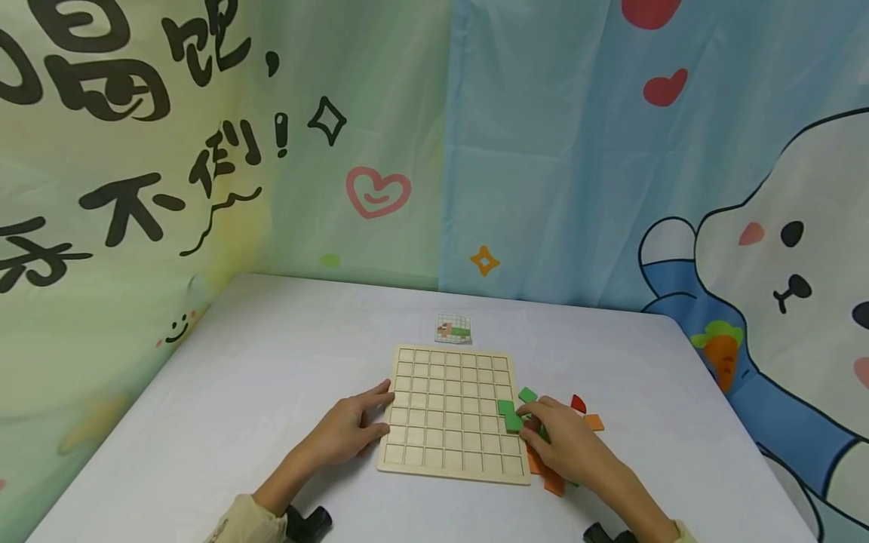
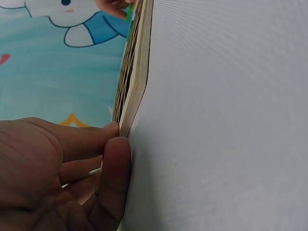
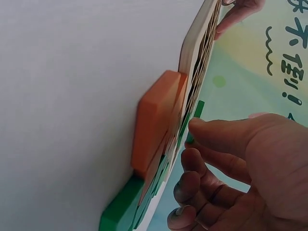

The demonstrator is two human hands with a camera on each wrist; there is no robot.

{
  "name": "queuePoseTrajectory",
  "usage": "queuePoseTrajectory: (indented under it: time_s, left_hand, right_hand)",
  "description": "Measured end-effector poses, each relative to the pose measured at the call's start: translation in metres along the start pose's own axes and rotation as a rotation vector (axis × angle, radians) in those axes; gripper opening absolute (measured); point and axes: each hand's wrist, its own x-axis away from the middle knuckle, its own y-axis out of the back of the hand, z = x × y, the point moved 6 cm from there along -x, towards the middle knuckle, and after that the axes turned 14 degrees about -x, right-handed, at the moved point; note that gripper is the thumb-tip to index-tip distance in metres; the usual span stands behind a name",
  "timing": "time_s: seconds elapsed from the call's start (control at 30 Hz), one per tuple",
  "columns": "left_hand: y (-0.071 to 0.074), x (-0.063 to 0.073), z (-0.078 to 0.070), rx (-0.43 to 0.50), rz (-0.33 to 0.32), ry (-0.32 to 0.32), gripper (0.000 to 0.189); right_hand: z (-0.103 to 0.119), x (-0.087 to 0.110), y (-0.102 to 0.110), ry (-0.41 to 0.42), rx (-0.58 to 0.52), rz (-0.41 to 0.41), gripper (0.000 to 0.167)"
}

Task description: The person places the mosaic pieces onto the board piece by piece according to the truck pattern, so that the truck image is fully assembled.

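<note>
A white table [image 1: 224, 392] spreads beneath both my hands. A pale wooden grid board [image 1: 434, 437] lies flat on it, its left edge touching the fingers of my left hand [image 1: 349, 428], its right edge beneath the fingertips of my right hand [image 1: 566, 437]. Farther from me than either hand, just beyond the board, lies a small picture card [image 1: 453, 329]. Loose pieces surround my right hand: a green square [image 1: 527, 394] beyond its fingertips, a red piece [image 1: 578, 403] and an orange piece [image 1: 594, 422] past its knuckles, and, nearer me, more orange pieces [image 1: 554, 483], partly hidden.
</note>
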Motion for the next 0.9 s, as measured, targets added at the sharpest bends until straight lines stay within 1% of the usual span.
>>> queuePoseTrajectory:
  time_s: [0.2, 0.5, 0.9]
  left_hand:
    - [0.0004, -0.0007, -0.0003, 0.000, 0.000, 0.005, 0.058]
    - [-0.0007, -0.0010, -0.0007, 0.006, -0.002, 0.008, 0.058]
    - [-0.0017, -0.0008, 0.0018, 0.012, 0.002, 0.012, 0.059]
  right_hand:
    - [0.0037, -0.0001, -0.0008, 0.050, 0.029, 0.003, 0.024]
    - [0.0054, 0.0002, -0.0021, 0.055, -0.005, 0.019, 0.024]
    - [0.0062, 0.0002, -0.0033, 0.052, -0.010, 0.029, 0.025]
